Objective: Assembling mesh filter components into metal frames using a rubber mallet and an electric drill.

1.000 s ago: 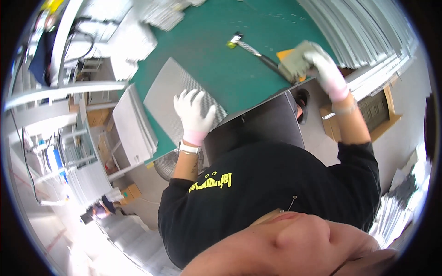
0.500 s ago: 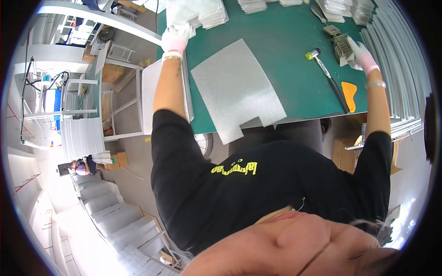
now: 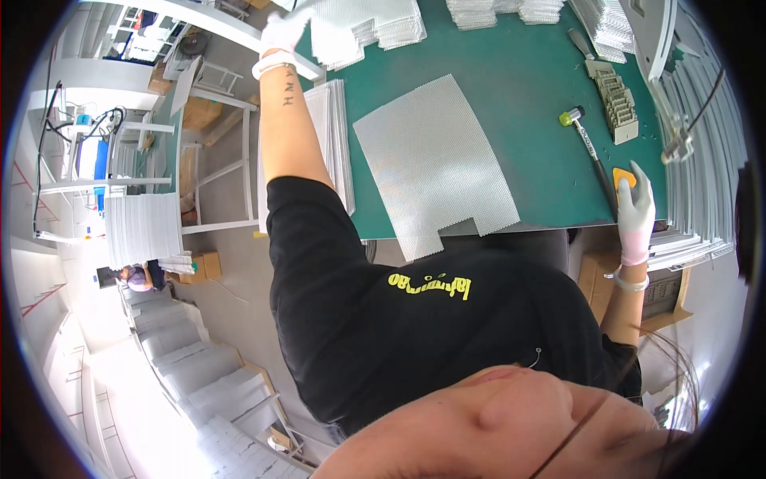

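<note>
My left hand, in a white glove, is at the far left beside a stack of silvery mesh sheets. Its fingers look spread, though slightly blurred. At the table's near right edge, my gloved right hand has its fingers stretched out over a yellow scraper, mostly hidden beneath it; touch is unclear. Left of that hand lies a mallet with a black handle and a yellow-green and black head. A single mesh sheet, notched along its near edge, lies mid-table and overhangs the front.
Beyond the mallet stands a row of beige blocks, near a grey-handled tool. More mesh stacks line the far side. Panels are stacked left of the green table, long strips at right. A metal arm hangs far right.
My right hand has left the beige blocks and come nearer, over the scraper. My left hand has moved slightly farther away and left. The view has shifted, bringing in the metal arm.
</note>
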